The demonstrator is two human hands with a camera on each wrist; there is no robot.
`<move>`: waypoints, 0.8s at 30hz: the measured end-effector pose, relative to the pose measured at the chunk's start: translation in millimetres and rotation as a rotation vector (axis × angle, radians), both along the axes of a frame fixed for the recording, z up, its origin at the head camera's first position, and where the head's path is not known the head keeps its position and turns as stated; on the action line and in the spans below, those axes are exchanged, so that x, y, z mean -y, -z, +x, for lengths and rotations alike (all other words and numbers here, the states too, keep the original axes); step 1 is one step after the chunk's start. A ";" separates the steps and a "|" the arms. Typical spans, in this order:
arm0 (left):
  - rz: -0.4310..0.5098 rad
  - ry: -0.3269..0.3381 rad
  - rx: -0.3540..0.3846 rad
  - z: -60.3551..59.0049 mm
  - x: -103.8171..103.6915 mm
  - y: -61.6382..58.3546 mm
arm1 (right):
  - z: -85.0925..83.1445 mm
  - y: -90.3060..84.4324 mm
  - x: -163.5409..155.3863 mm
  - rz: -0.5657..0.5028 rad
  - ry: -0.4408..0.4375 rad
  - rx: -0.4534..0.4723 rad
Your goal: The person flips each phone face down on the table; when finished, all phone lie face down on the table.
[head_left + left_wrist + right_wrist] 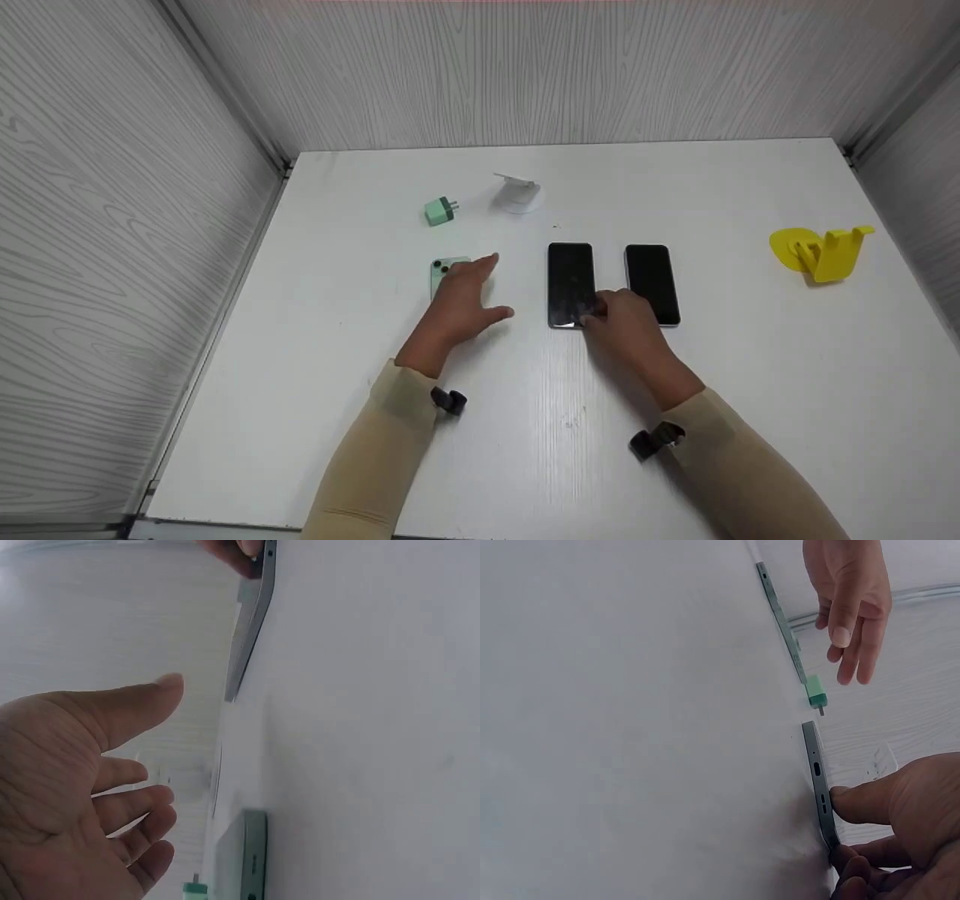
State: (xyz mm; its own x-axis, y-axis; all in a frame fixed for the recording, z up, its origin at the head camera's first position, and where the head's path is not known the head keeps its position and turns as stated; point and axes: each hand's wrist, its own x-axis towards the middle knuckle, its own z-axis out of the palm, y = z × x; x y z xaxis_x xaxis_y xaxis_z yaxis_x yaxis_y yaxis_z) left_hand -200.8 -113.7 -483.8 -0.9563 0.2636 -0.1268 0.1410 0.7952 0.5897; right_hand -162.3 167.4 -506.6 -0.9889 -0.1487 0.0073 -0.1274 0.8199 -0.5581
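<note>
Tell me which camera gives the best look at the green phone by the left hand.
The head view: the green phone lies flat on the table, its camera end clear, the left hand over its near part. The left wrist view shows only its edge; the right wrist view shows a thin edge-on sliver.

- Near half of the white table (525, 450) is bare except for the two forearms, so there's easy passage along the front edge.
- Middle row is the crowded bit: green phone (442, 271) under the left hand (461, 304), then the middle phone (570, 281) with the right hand (626, 326) at its near end, then another black phone (652, 283) just beside it.
- The gap between green phone and middle phone is wide enough for a hand; the gap between the two black phones is a narrow strip.
- Behind them sit a green charger (439, 211) and a white stand (517, 192), with room between.
- Far right only has the yellow stand (821, 253), well apart from the rest.
- Grey walls (112, 262) close off left, back and right.
</note>
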 end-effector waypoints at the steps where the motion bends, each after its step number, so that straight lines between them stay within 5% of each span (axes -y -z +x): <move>1: -0.005 0.035 0.008 1.3 -5.5 0.2 | 0.0 -0.1 -0.1 0.001 0.000 -0.003; 11: -0.098 0.264 0.037 0.1 -42.9 14.2 | -2.5 -0.5 0.7 -0.010 0.004 0.014; 24: -0.190 0.346 -0.039 -8.2 -59.0 21.9 | -1.9 0.9 0.5 -0.010 -0.008 0.013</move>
